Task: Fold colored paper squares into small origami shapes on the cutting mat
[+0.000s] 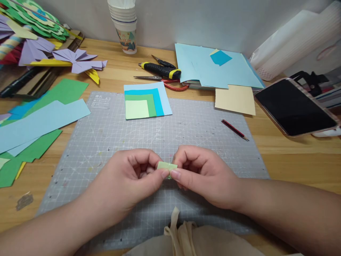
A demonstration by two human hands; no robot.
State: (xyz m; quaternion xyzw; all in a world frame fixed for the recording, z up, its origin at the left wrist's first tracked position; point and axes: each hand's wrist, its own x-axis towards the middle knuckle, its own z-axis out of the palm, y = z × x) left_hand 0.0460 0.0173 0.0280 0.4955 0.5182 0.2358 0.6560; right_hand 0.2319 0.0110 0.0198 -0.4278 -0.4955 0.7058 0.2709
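Between both hands, above the grey cutting mat (106, 181), is a small piece of folded light green paper (167, 165). My left hand (135, 177) pinches its left part between thumb and fingers. On the other side my right hand (202, 174) pinches it too, with the two thumb tips close together. Part of the paper is hidden behind the thumbs. Farther back on the mat lies a stack of square papers (141, 106), graded in size, in pale blue, bright blue, green and light green.
A pencil (234, 130) rests on the mat's right side, near a phone (298, 106). Scissors (170, 82), a utility knife (162, 70) and paper cups (125, 28) stand or lie behind. Paper strips (42, 121) cover the left; light blue sheets (199, 71) are stacked at the back.
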